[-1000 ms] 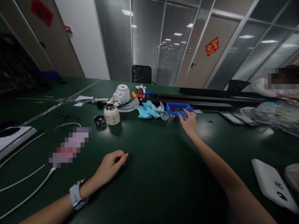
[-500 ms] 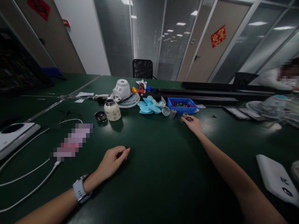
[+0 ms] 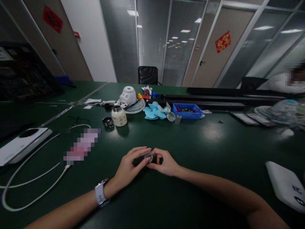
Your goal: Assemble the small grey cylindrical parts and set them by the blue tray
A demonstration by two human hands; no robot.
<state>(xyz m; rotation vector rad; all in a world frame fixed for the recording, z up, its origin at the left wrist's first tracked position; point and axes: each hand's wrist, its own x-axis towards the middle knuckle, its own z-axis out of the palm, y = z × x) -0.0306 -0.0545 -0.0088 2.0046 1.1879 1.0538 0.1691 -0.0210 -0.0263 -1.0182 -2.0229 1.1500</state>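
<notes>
Both hands meet over the middle of the dark green table. My left hand (image 3: 133, 163), with a watch on its wrist, closes thumb and fingers round the left side of a small grey metal cylinder (image 3: 148, 157). From the right, my right hand (image 3: 165, 162) pinches the same cylinder with bent fingers. The cylinder's round end faces up; fingers cover much of its side. A similar silver cylinder (image 3: 178, 119) stands farther back, beside a blue tray (image 3: 188, 115) of thin coloured wires.
Light-blue fan blades (image 3: 154, 112), a white fan (image 3: 128, 95) and a cream bottle (image 3: 119, 117) with its dark cap (image 3: 108, 122) stand behind. A phone (image 3: 83, 144) with a white cable lies left. At right is a white device (image 3: 284, 186). A person (image 3: 281, 83) sits far right.
My right hand has brought the cylinder from beside the blue tray back toward me. My left hand has moved right and taken hold of it too. The view has shifted slightly.
</notes>
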